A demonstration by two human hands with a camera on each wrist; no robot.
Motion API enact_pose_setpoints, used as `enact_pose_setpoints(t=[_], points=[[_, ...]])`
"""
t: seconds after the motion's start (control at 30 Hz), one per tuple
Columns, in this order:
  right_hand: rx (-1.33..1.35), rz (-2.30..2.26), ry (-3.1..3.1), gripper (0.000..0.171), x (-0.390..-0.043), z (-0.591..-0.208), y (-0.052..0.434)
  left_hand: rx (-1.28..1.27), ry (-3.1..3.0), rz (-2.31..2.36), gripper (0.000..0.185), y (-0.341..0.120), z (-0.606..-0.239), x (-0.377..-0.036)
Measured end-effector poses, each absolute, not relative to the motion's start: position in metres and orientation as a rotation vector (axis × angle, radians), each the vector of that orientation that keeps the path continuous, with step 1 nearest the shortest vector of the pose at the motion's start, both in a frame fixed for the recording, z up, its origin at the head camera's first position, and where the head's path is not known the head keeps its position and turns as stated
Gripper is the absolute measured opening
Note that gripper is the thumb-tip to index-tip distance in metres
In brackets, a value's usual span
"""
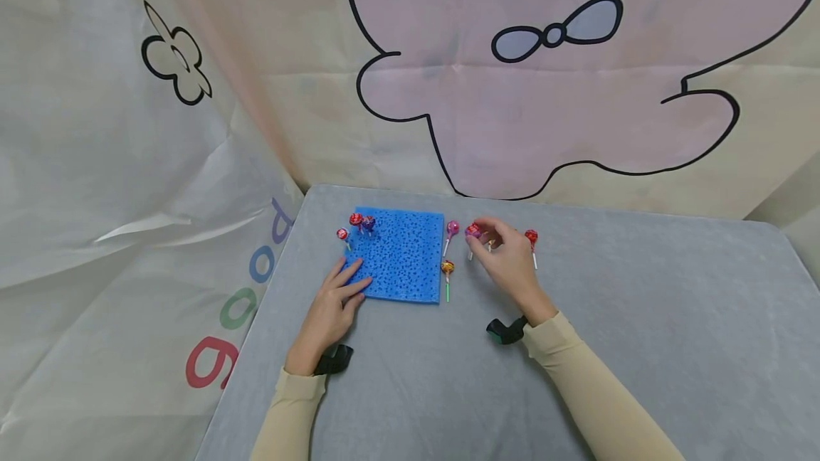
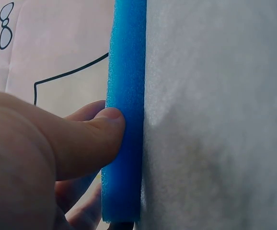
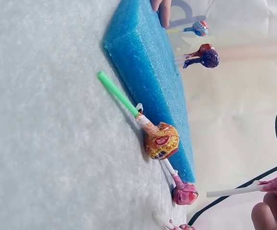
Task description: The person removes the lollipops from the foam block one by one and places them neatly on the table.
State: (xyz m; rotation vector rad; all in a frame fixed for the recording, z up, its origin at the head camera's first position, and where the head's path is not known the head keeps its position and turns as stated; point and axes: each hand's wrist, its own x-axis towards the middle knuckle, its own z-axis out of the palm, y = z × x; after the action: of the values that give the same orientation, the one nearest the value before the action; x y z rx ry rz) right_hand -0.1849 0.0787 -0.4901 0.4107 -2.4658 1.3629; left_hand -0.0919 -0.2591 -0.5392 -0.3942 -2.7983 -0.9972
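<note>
In the head view, my right hand [image 1: 512, 262] pinches a lollipop with a red-pink wrapper [image 1: 472, 230] by its head. Its white stick is bare in the right wrist view, pointing toward the foam. My left hand [image 1: 329, 311] rests with spread fingers on the near left corner of a blue foam block [image 1: 406, 255]. The left wrist view has the thumb [image 2: 107, 134] pressed against the block's edge. Three lollipops stand at the block's left side: a red one [image 1: 356, 219], a purple one [image 1: 368, 223] and a red-and-white one [image 1: 343, 235].
Right of the block, a pink lollipop [image 1: 452, 228] and an orange-yellow one with a green stick [image 1: 448, 268] lie on the grey table [image 1: 416, 375]. A red lollipop [image 1: 531, 236] lies beyond my right hand. A printed curtain [image 1: 307, 91] hangs behind the table.
</note>
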Motion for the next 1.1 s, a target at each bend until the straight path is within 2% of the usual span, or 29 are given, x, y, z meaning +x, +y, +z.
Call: enact_pose_setpoints(t=[0.8,1.1], points=[[0.375,1.212,-2.767,0.031,-0.179,-0.507,0.084,-0.388,-2.815,-0.981,0.035,-0.259,-0.538,-0.092],[0.441,1.129,-2.833,0.024,-0.177,-0.517,0.083,-0.384,-2.808,-0.989,0.036,-0.260,-0.540,-0.092]])
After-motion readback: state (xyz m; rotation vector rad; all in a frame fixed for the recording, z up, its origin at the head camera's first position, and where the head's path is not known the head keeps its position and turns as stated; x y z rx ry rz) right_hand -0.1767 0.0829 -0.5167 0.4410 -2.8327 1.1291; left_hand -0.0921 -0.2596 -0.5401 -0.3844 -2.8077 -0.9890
